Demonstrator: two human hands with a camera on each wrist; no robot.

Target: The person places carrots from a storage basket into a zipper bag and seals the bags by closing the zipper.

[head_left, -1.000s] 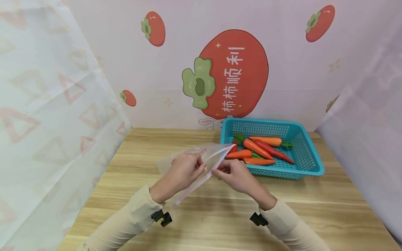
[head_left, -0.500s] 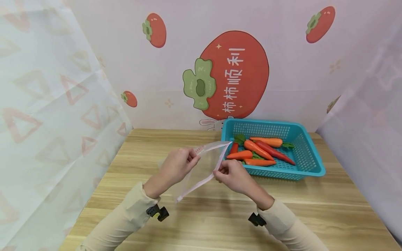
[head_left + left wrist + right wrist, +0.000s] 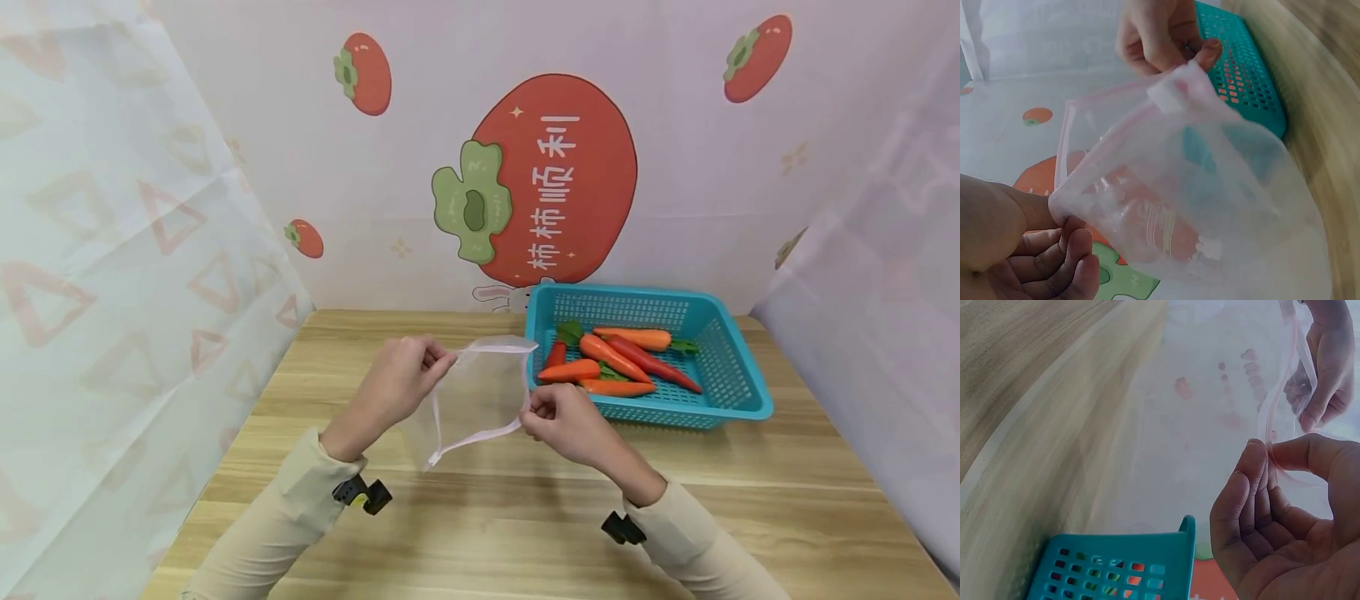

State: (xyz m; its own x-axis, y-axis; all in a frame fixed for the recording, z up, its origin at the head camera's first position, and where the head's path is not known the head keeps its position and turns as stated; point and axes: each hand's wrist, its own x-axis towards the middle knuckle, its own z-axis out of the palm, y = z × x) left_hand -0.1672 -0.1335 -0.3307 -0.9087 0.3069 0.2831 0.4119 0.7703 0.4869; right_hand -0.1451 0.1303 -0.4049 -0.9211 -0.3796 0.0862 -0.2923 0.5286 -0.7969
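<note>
A clear, thin plastic zip bag with a pale pinkish rim is stretched between my hands, above the pale wood-grain table and just left of the basket. Its mouth is spread into a wide four-sided gap facing up toward me; the longest line across it runs diagonally, from the small white slider at the near-left corner to the far-right corner beside the basket's edge. The body trails away from the rim, too see-through in the head view for me to tell its full length, though the right wrist view shows red printing on one side. My left hand pinches the rim's left side between thumb and fingers, the remaining fingers curling loosely beneath. My right hand nips the opposite side between thumb and forefinger, the others bent. That hand is close to the near-left corner of a teal, perforated plastic basket, whose long side runs left to right. Inside lie several orange carrots with green tops and a long, glossy red chili pepper, its tip pointing rightward and toward me. Behind stands a pale fabric backdrop printed with a large red persimmon.
</note>
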